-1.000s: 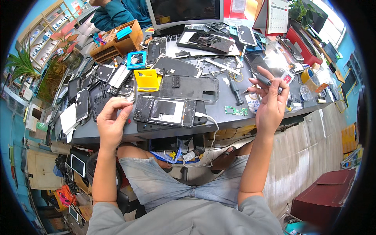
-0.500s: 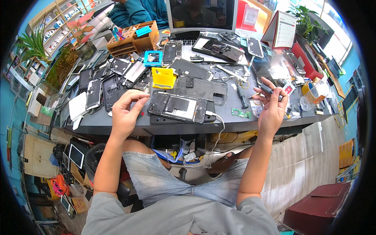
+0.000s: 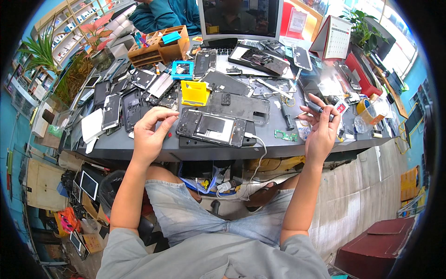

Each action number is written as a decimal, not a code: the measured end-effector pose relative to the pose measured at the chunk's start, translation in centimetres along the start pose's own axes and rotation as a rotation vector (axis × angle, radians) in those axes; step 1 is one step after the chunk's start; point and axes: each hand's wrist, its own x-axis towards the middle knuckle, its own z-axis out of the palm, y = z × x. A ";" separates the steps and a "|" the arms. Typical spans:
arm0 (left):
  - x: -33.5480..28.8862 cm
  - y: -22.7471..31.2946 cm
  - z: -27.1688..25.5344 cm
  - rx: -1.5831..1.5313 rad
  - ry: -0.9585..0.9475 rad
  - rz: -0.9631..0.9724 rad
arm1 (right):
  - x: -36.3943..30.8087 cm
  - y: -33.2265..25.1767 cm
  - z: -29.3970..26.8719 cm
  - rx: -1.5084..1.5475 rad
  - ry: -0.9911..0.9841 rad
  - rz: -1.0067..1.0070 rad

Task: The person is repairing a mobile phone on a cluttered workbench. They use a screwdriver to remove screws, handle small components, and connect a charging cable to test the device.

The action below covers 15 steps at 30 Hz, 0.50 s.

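Observation:
An opened smartphone (image 3: 191, 122) lies face down on a dark base near the desk's front edge, its inner parts bare and a white cable (image 3: 265, 151) plugged into its right end. My left hand (image 3: 151, 132) hovers by the phone's left end, thumb and fingertips drawn together; anything between them is too small to make out. Over the desk to the right, my right hand (image 3: 320, 135) grips a dark-handled screwdriver (image 3: 315, 108) between its fingers. Behind the phone lies a dark back cover (image 3: 241, 106). A second screwdriver (image 3: 286, 116) and a green circuit board (image 3: 285, 136) lie between phone and right hand.
A yellow stand (image 3: 195, 93) and a blue tray (image 3: 182, 69) stand behind the phone. Piled phone parts (image 3: 132, 109) cover the left side. A laptop (image 3: 239, 19), a wooden organizer (image 3: 158, 49) and a calendar (image 3: 337, 38) line the back. A person in a teal sleeve (image 3: 165, 16) sits opposite.

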 end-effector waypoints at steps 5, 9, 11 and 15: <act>-0.1 0.5 0.1 0.003 -0.003 -0.002 | 0.0 -0.2 0.0 -0.011 -0.005 0.003; 0.0 0.5 0.1 -0.002 -0.001 -0.011 | -0.1 -0.4 0.1 -0.024 -0.005 0.005; 0.1 0.8 0.0 0.047 -0.017 0.007 | 0.0 -0.1 0.1 -0.020 0.002 0.005; 0.1 0.7 0.1 0.027 -0.020 0.001 | 0.1 0.0 -0.2 -0.025 -0.003 0.005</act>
